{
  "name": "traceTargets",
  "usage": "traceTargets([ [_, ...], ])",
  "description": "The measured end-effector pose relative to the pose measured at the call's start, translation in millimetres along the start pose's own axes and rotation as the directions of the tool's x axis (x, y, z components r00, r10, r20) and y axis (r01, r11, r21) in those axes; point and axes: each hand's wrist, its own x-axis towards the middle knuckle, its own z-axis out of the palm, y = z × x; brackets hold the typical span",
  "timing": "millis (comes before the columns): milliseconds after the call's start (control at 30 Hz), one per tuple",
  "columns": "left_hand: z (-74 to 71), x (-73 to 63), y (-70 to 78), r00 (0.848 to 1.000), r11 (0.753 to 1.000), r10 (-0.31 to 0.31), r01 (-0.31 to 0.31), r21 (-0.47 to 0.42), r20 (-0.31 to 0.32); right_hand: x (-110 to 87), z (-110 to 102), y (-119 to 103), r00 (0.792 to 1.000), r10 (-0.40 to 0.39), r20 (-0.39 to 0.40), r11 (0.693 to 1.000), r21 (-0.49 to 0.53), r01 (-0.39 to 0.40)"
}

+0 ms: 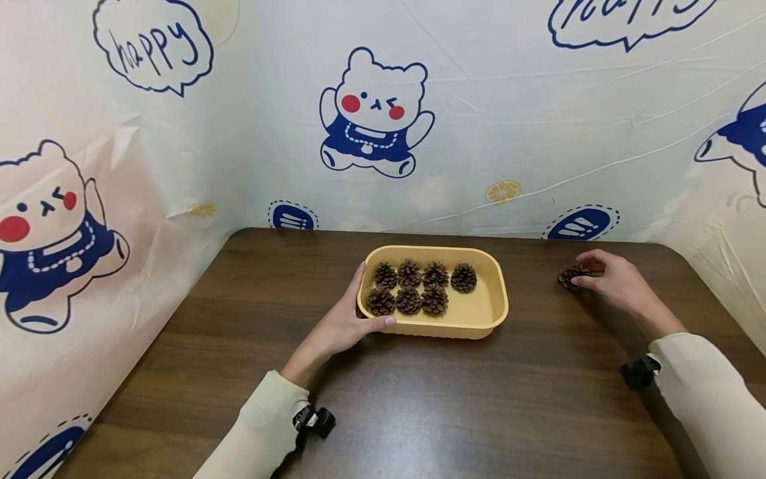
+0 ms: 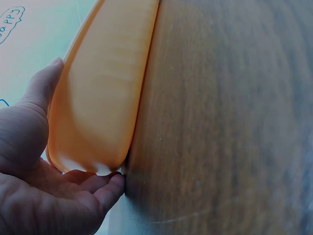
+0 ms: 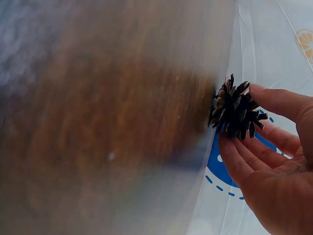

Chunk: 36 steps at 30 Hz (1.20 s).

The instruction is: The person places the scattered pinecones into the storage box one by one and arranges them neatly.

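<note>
A yellow plastic tray (image 1: 475, 309) with rounded corners stands on the table, several brown pine cones (image 1: 435, 301) in two rows toward its left. My left hand (image 1: 344, 324) grips the tray's left end, thumb along the front rim and fingers round the far side. The left wrist view shows that hand (image 2: 54, 196) wrapped about the end of the tray (image 2: 100, 93). Off to the right, one more pine cone (image 1: 572, 277) sits on the table. My right hand (image 1: 616, 283) holds it between thumb and fingers; the right wrist view shows thumb and fingertips around the cone (image 3: 237, 110).
The dark wood-grain table (image 1: 479, 406) runs back to a pale printed sheet (image 1: 467, 133) with bear drawings, which also rises at the left and right sides. Black wrist cameras (image 1: 314, 420) sit at both cream sleeves (image 1: 709, 392).
</note>
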Motion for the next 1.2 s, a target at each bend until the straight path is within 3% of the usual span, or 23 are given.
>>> traceTargets([
  [467, -0.1, 0.3, 0.6, 1.0, 1.0, 0.002, -0.002, -0.006, 0.0, -1.1, -2, -15, 0.999, 0.008, -0.05, 1.0, 0.009, -0.007],
  [1200, -0.2, 0.0, 0.0, 1.0, 1.0, -0.007, 0.007, 0.012, -0.005, -7.1, -3, -66, 0.986, -0.116, -0.12, 0.99, 0.07, 0.125],
])
